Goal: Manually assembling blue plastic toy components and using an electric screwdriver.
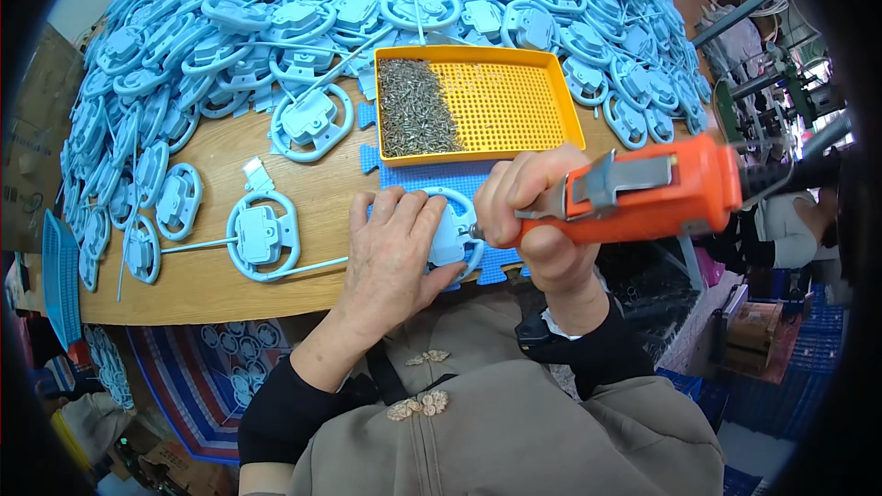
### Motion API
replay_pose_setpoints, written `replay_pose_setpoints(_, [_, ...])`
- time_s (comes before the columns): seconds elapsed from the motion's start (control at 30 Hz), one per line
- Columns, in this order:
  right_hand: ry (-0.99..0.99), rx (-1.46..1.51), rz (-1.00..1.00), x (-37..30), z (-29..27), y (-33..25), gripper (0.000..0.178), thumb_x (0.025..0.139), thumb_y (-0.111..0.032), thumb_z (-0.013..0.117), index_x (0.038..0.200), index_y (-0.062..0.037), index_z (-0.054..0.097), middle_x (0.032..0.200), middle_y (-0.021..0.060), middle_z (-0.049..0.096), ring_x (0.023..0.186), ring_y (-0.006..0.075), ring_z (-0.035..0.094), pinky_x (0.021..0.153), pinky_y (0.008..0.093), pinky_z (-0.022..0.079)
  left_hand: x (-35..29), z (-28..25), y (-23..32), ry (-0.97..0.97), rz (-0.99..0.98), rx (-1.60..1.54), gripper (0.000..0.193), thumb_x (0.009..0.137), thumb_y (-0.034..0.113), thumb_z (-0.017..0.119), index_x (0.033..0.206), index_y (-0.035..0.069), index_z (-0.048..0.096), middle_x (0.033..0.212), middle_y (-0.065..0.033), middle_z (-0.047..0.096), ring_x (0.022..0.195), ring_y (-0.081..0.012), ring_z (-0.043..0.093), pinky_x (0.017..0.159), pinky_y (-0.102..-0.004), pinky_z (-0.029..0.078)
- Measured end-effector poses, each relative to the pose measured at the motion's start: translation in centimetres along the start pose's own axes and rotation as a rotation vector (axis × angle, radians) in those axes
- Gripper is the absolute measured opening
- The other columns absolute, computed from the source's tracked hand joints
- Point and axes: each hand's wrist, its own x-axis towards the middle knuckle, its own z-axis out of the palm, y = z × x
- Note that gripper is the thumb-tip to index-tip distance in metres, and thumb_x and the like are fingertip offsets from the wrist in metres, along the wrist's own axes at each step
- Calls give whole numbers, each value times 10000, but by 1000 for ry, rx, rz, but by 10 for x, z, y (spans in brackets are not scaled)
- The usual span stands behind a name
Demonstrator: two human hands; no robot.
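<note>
My left hand (390,243) presses on a light blue plastic steering-wheel-shaped part (452,237), its fingers over the far rim and the thumb along the near side. Beneath the part lies a blue foam mat (501,264). My right hand (542,207) is wrapped round an orange electric screwdriver (657,188) with a metal clip, held nearly level. Its tip reaches the right side of the part's central housing; whether a screw sits there is too small to tell. Just beyond the hands stands a yellow tray (514,115), with small metal screws (412,115) heaped at its left.
A big pile of similar blue wheel parts (303,23) covers the far and left table. One wheel with a rod (263,235) lies left of my left hand. A blue basket (61,276) stands at the left edge; a striped bag (175,377) holding more parts sits below.
</note>
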Motion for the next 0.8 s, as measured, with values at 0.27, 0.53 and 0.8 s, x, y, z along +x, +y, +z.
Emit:
replay_pose_setpoints(0.27, [-218,-108,-59,-11,-1,5,333,845,-235,743,926,-46,480,669,39,510,589,153,517,550,289,440,-3,4,-5,35,21,-9,602,574,242,832,1080,42,574,987,-91,564,981,-281,509,866,-425,361])
replay_pose_setpoints(0.53, [31,306,78,4,-10,9,522,851,-573,629,923,-76,485,651,-1,463,556,113,463,534,264,375,-15,-18,-7,-80,-44,65,647,580,332,835,1105,56,574,1097,-129,550,1114,-319,489,945,-511,341])
replay_pose_setpoints(0.8, [62,170,-92,29,-28,-4,526,842,-539,663,989,-62,496,673,23,501,575,144,500,528,285,423,-117,-108,-39,-273,-466,310,668,597,431,819,1138,107,597,1197,-141,533,1279,-383,383,1010,-631,241])
